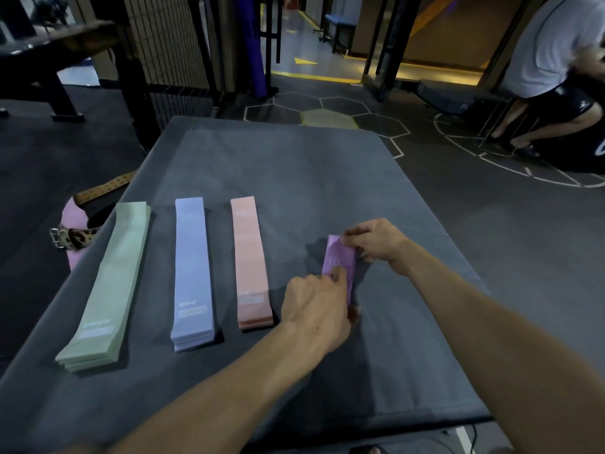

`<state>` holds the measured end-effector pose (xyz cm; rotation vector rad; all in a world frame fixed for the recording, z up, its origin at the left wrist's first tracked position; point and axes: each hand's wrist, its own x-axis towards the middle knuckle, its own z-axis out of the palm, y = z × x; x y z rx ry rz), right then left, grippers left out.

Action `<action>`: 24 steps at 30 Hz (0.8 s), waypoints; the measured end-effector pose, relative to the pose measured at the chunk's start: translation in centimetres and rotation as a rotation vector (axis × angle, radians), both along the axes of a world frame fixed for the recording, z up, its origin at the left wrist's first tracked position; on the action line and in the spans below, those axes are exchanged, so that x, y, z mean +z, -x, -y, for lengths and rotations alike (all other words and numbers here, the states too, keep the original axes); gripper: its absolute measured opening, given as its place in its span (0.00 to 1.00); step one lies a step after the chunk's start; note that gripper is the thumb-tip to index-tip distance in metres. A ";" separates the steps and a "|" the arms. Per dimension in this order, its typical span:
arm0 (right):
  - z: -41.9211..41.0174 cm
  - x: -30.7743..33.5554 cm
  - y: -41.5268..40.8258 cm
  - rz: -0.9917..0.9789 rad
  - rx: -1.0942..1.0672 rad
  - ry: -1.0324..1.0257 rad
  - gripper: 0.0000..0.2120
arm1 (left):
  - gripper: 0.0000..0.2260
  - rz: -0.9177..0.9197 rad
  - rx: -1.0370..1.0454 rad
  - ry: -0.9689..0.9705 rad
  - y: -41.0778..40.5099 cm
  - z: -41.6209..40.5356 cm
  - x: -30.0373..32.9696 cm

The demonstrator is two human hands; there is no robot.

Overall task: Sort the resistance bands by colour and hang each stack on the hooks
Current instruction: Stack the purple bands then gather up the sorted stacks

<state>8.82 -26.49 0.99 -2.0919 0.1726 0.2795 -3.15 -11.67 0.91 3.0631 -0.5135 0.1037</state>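
Squaring up the purple bands looks to be the step in hand, and it will go best if both ends are drawn level and the edges lined up before the stack is laid flat, parallel to the three stacks already sorted. It should land to the right of the pink stack, with a gap like the one between the others, so each colour can later be lifted cleanly for the hooks, which are not in view. The left hand has its fingers curled, pinching the near part of the purple bands between thumb and fingertips. The right hand pinches the far end, its fingers bent round the top edge. The purple bands sit right of centre on the grey counter, seemingly raised a little off the cloth, though I cannot tell for sure. Further left lie the blue stack and the green stack, flat and apart.
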 end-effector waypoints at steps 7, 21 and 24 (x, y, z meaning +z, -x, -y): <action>-1.6 -0.1 -4.8 0.071 0.203 0.274 0.07 | 0.31 -0.094 -0.052 0.092 -0.9 -0.7 -0.5; -3.2 -1.3 -8.1 0.187 0.323 0.674 0.09 | 0.23 -0.188 -0.093 0.094 -1.6 -2.1 0.4; -3.5 -1.6 -7.6 0.260 0.328 0.770 0.09 | 0.22 -0.183 -0.113 0.112 -1.1 -2.3 0.9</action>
